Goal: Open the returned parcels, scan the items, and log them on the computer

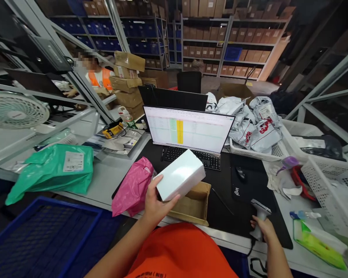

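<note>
My left hand (156, 202) grips a white box (181, 173) by its near end, tilted above the desk. Below that box stands an open cardboard box (193, 204), partly hidden by it. A pink plastic mailer bag (135, 185) lies just left of my left hand. My right hand (263, 227) is wrapped round the handle of a grey barcode scanner (260, 216), whose cable hangs over the desk's front edge. Behind the white box are a black keyboard (175, 153) and a monitor (188, 129) showing a spreadsheet.
A green mailer bag (75, 168) lies on the left, above a blue crate (43, 239). White baskets (258, 154) with grey packages stand at the right. A mouse (240, 173) and a pen (222, 201) lie on the mats. Beyond the frame at left sits a person (100, 77).
</note>
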Available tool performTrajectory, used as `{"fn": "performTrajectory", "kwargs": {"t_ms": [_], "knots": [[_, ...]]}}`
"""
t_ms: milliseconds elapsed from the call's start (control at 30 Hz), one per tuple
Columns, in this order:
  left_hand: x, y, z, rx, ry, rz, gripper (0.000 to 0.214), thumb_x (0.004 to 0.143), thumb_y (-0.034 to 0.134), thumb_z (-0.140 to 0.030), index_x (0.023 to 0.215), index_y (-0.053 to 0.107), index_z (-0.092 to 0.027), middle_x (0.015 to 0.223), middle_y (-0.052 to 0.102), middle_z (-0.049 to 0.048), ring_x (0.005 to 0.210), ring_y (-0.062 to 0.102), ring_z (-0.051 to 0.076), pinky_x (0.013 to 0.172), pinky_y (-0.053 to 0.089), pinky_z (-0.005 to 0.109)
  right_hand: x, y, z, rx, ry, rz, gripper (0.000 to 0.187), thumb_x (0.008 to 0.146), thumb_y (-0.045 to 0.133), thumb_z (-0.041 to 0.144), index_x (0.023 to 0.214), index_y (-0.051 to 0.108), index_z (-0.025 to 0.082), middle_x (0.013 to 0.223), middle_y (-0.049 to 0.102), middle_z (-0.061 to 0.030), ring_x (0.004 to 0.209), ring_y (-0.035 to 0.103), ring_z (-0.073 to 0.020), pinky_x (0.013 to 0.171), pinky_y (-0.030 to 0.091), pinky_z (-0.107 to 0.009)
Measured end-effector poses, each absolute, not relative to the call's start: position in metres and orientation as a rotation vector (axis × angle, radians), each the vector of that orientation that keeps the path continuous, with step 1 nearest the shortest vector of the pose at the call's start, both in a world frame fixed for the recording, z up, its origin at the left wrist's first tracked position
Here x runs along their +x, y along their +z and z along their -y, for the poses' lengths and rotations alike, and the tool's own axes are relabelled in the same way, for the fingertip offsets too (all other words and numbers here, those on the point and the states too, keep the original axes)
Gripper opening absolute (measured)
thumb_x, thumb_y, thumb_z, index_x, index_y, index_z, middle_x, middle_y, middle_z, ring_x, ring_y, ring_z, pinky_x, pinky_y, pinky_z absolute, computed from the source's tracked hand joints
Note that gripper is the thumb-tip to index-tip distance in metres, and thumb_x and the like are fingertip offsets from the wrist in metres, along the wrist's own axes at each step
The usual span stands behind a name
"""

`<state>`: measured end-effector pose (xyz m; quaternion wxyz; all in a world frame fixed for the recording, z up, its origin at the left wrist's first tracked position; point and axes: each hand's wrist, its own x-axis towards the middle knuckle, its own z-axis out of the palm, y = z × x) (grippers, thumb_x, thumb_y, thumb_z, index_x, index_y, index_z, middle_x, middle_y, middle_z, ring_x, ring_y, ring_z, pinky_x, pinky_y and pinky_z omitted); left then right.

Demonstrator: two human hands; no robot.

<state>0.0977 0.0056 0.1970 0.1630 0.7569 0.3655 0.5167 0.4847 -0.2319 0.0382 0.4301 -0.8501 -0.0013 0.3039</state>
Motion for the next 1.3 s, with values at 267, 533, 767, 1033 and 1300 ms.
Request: {"fn": "performTrajectory", "kwargs": {"t_ms": [267,533,767,1033,1300], "knots": [[0.101,0.193,-0.001,2.238,1.448,-1.026,0.076,0.077,0.081,-0.039,0.141,0.042,-0.024,0.127,0.058,0.0119,0.114,0.064,0.027,0.096,0.056,0.042,0.436,0.094,0.203,-1.762,1.066,0.341,0.043,0.067,0.079,0.048,0.091,0.064,0.015,0.051,0.054,0.004,0.041,0.045,-0.0096,0.041,0.037,-0.022],[0.104,0.196,0.009,1.672,1.197,-1.175,0.08,0.072,0.08,-0.042,0.14,0.042,-0.024,0.136,0.052,0.0125,0.119,0.061,0.027,0.09,0.059,0.038,0.354,0.191,0.19,-1.806,1.25,0.775,0.065,0.071,0.078,0.06,0.114,0.067,0.012,0.058,0.058,0.0014,0.041,0.042,-0.0081,0.039,0.032,-0.021],[0.095,0.196,0.009,1.609,1.208,-1.154,0.079,0.072,0.082,-0.039,0.139,0.042,-0.026,0.142,0.049,0.0123,0.122,0.06,0.027,0.091,0.059,0.038,0.347,0.207,0.186,-1.796,1.286,0.806,0.061,0.07,0.08,0.06,0.106,0.068,0.013,0.058,0.056,0.0021,0.042,0.04,-0.0072,0.04,0.031,-0.021],[0.089,0.193,0.013,1.536,1.226,-1.166,0.088,0.071,0.083,-0.041,0.144,0.038,-0.025,0.138,0.051,0.0129,0.121,0.06,0.027,0.092,0.059,0.038,0.39,0.158,0.206,-1.959,1.011,0.62,0.064,0.072,0.068,0.073,0.102,0.062,0.016,0.064,0.066,-0.0036,0.05,0.058,-0.0172,0.048,0.046,-0.029],[0.077,0.172,0.008,1.237,1.185,-1.173,0.096,0.067,0.083,-0.057,0.145,0.042,-0.02,0.125,0.065,0.015,0.118,0.065,0.03,0.097,0.058,0.043,0.534,0.027,0.24,-2.643,0.758,0.304,0.029,0.08,0.055,0.05,0.085,0.06,0.022,0.063,0.068,-0.0105,0.071,0.073,-0.0331,0.081,0.055,-0.046]]}}
